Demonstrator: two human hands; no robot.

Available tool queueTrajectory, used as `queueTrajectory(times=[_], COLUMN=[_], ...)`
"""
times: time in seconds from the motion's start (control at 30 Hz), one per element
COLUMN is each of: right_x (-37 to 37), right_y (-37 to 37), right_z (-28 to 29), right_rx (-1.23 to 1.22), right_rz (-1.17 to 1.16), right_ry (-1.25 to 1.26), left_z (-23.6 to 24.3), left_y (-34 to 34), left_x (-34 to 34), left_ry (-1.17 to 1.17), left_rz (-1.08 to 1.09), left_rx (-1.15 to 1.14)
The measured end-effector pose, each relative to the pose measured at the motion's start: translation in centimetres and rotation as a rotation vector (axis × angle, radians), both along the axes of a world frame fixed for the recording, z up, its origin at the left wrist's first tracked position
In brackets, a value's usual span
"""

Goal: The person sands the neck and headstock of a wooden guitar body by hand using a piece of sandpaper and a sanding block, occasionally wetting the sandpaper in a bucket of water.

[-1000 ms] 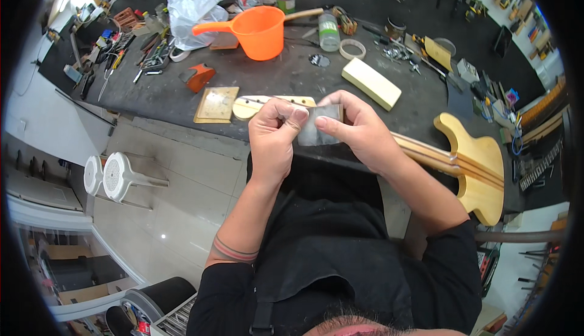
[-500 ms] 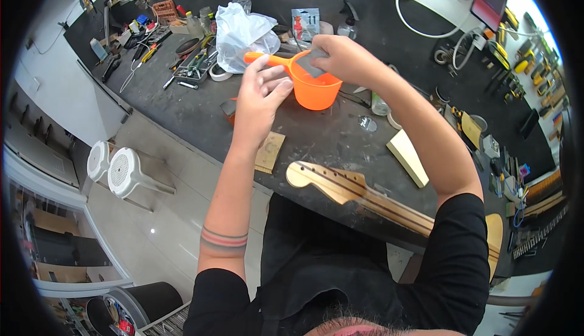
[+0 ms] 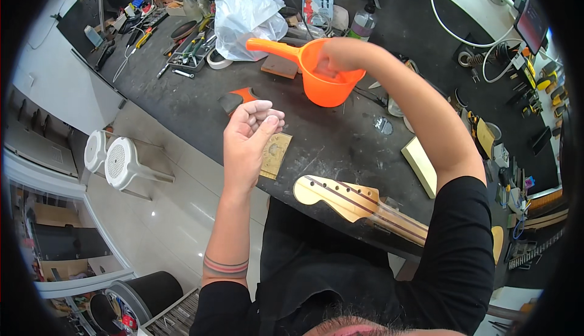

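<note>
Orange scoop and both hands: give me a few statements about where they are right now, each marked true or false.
1. The right hand reaches into the orange scoop. True.
2. The left hand grips the scoop's handle. False: it is held apart above the bench edge, fingers curled, and the handle is free.
3. The guitar neck lies on the dark bench with its headstock toward the left hand. True.
4. The scoop lies tipped on its side. False: it sits upright, open end up.
5. A white plastic bag lies beyond the scoop's handle. True.
</note>
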State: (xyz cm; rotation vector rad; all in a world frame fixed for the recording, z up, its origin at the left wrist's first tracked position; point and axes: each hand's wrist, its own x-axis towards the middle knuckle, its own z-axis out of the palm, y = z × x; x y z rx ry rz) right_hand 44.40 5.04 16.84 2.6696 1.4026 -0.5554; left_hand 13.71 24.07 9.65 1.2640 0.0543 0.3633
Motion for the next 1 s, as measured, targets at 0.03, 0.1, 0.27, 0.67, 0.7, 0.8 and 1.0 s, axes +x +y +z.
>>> queueTrajectory(times=[0.03,0.1,0.27,0.67,0.7,0.8,1.0], right_x=[-0.1,-0.2,-1.3,-1.7,-1.2,0.0,-0.6], right_y=[0.0,-0.4,-1.1,-3.0,-3.3,-2.2,1.1], right_z=[0.7,1.5,2.0,2.2,2.0,0.7,-4.4], right_rx=[-0.005,-0.012,0.171,0.641,0.641,0.483,-0.050], right_rz=[-0.017,-0.037,-0.196,-0.531,-0.535,-0.468,-0.189], right_ry=[0.000,0.001,0.012,0.502,0.497,0.340,-0.183], left_z=[0.1,-0.1,-0.9,-2.9,-3.0,-3.2,-3.2], left_y=[0.1,0.2,0.4,0.8,0.8,0.8,0.0], left_x=[-0.4,-0.9,-2.8,-5.2,-5.0,-5.0,-4.9], left_ry=[0.003,0.001,0.004,0.042,0.043,0.052,0.062], left_rz=[0.025,0.030,0.036,0.053,0.049,0.058,0.046], left_rx=[0.006,0.012,0.022,-0.007,-0.013,-0.015,-0.019])
